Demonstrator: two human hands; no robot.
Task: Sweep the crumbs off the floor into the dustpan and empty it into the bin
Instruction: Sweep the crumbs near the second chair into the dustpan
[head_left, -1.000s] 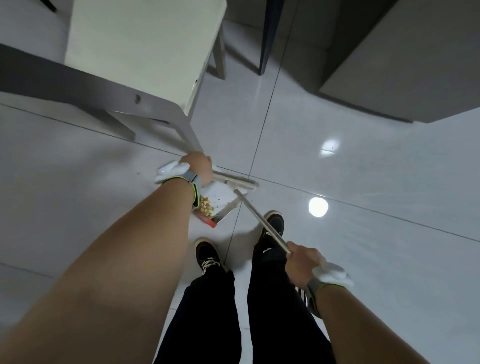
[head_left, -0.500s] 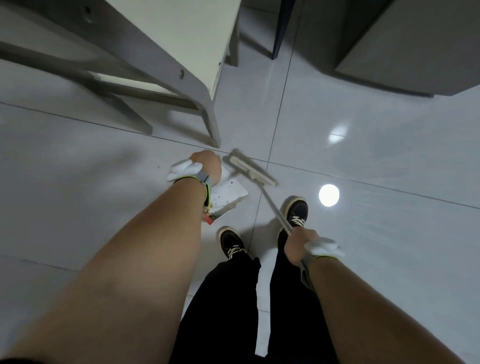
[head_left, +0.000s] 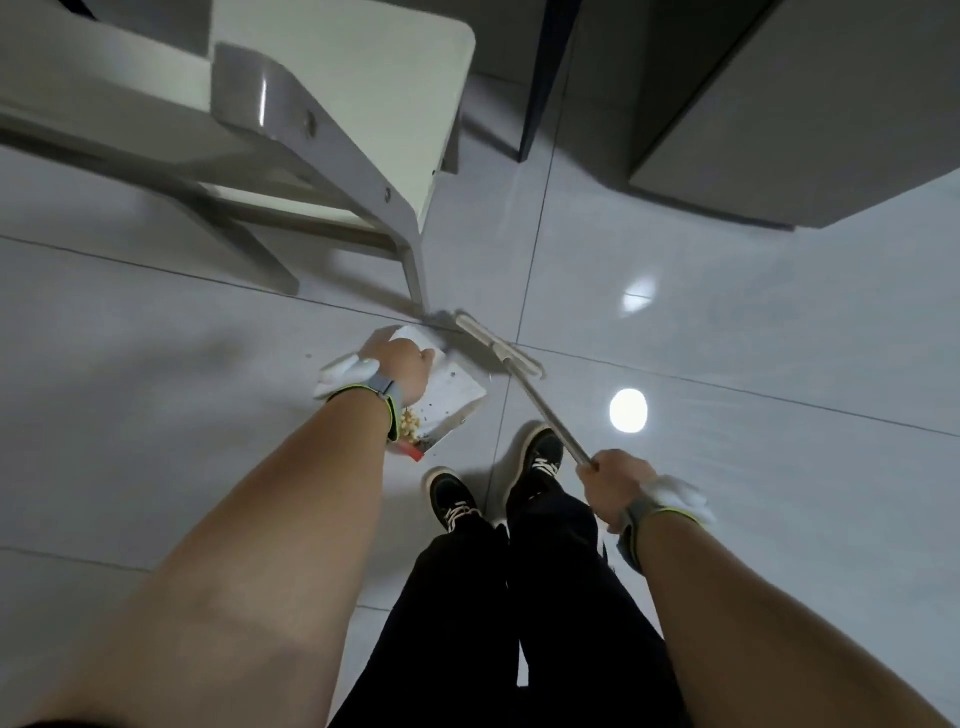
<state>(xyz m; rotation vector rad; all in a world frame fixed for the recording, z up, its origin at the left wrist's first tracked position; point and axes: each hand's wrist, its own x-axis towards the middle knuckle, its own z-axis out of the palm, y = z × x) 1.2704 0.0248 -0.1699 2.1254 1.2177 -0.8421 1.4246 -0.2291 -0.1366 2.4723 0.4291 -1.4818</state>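
left hand (head_left: 402, 371) grips the dustpan (head_left: 453, 396) on the floor (head_left: 727, 364), crumbs (head_left: 410, 418) at its near end; right hand (head_left: 618, 486), fingers curled, holds the broom (head_left: 511, 364) just beside its far edge.

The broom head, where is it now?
In the head view, the broom head lies on the floor by the chair leg, right of the dustpan that the left hand holds.

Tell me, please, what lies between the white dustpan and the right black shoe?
In the head view, only bare glossy floor tile with a grout line separates the white dustpan from the right black shoe.
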